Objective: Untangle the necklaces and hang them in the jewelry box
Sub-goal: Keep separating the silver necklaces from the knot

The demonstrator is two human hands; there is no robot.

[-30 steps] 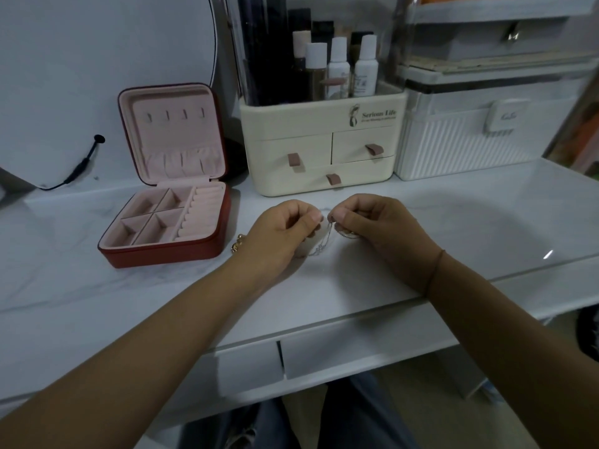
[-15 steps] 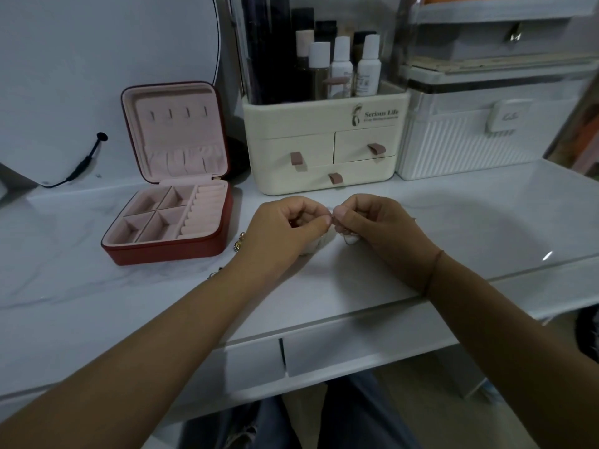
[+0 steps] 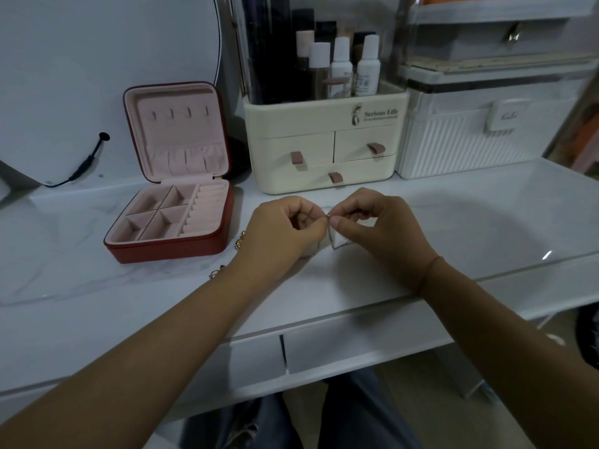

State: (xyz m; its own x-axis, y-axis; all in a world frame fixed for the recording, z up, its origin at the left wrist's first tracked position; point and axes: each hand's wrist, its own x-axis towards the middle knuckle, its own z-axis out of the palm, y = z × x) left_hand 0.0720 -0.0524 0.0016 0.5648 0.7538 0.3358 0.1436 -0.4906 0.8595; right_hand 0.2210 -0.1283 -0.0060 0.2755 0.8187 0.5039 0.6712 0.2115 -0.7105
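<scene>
Two hands meet above a pale marble counter (image 3: 470, 222). The left hand (image 3: 285, 230) and right hand (image 3: 382, 230) each pinch a thin silvery necklace (image 3: 328, 218) between thumb and forefinger, at one small spot where their fingertips almost touch. A short length of chain drops between them toward the counter; the hands hide the rest.

An open red jewelry box (image 3: 168, 251) with pink lining stands to the left, well apart. The four small hooks (image 3: 180, 113) in its raised lid are bare.

The chain looks very light, limp, slippery and easily kinked. It likely needs fingertip holds close beside any knot, teased loose rather than pulled.
</scene>
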